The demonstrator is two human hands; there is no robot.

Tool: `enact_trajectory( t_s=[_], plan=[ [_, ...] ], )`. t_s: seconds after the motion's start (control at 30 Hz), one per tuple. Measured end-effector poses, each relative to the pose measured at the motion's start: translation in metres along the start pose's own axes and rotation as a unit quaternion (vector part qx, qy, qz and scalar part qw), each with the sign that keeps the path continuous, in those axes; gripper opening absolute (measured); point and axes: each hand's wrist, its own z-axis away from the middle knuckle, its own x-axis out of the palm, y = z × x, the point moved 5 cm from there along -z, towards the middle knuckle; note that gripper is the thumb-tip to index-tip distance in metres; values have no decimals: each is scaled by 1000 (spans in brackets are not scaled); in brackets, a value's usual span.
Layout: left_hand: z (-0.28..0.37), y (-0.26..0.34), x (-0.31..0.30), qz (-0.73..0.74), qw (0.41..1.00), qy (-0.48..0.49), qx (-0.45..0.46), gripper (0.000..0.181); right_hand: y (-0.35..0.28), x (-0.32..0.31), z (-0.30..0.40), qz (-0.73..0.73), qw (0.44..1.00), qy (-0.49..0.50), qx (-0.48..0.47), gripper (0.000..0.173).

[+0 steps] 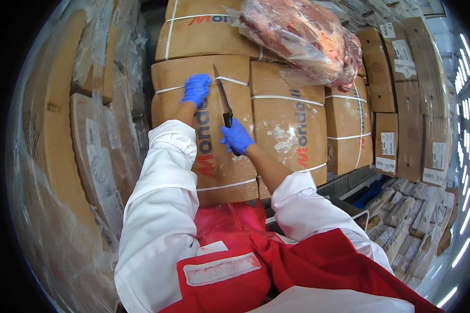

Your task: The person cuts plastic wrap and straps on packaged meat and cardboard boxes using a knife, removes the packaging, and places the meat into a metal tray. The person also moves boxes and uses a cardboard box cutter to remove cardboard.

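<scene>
My right hand (237, 137), in a blue glove, grips the black handle of a long-bladed knife (222, 94). The blade points away from me, and its middle part lies at a white strap (232, 81) around a cardboard box (223, 156). My left hand (196, 89), also blue-gloved, is closed at the same strap, left of the blade; the strap seems to pass into its fingers, though they hide the grip. Another strapped cardboard box (286, 133) stands to the right. Large cuts of raw meat in clear plastic (297, 39) lie on the boxes at the upper right.
Film-wrapped stacks of cartons (102, 156) rise close on my left. More cartons (409, 98) stand at the right, above a lower stack of wrapped packages (407, 219). Red plastic (231, 219) lies between me and the strapped boxes.
</scene>
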Motion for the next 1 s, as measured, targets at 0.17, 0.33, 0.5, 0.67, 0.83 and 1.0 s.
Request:
enact_trajectory(
  t_s=[0.17,0.33,0.5,0.67,0.83,1.0],
  plan=[
    [-9,6,3,-5,1000,16,1,14,-30,-51,6,112,988,-79,65,24],
    [-10,2,6,-11,999,30,5,14,-38,-43,10,70,993,-64,72,23],
    [-15,5,5,36,999,5,24,13,-50,-58,13,96,989,-69,89,22],
    [-5,-35,-1,44,998,4,-33,13,-149,-134,60,228,968,-40,96,26],
    [59,-37,-22,28,997,36,-58,14,-135,-164,96,219,974,0,49,33],
    [208,-47,-48,6,980,89,-178,13,-2,-77,149,30,998,-43,35,37]
  ],
)
